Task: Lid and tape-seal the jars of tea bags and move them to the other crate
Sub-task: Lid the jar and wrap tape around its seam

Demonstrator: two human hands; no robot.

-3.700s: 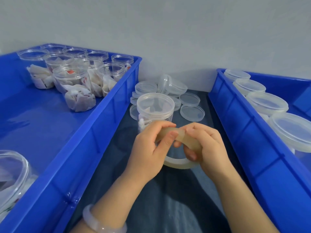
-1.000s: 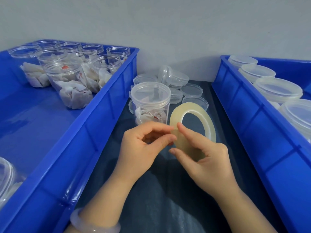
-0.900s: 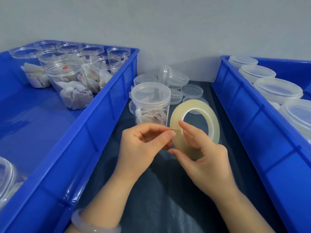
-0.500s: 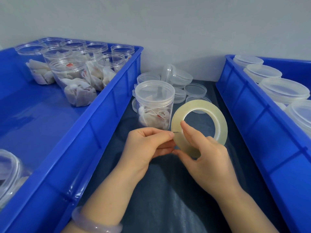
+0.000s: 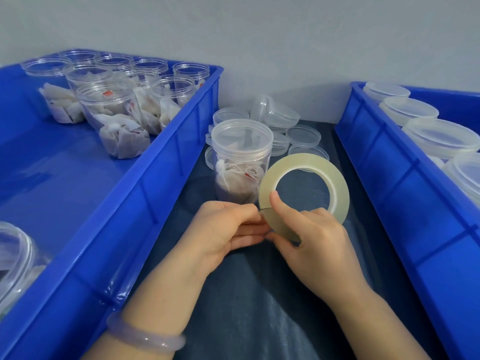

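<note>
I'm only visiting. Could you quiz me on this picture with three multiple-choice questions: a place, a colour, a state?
1. Where is the jar beside the tape roll? A on the dark cloth between the left crate and right crate; B on a shelf; C on the floor.
2. What colour are the crates? A red; B blue; C green.
3. The tape roll is: A lying flat; B on a hook; C held by the right hand.
Answers: A, it stands outside both crates; B, both walls are blue; C, thumb and fingers pinch it.

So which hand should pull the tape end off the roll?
Left. The left hand pinches at the cut end on the tape roll, while the right hand grips that roll.
</note>
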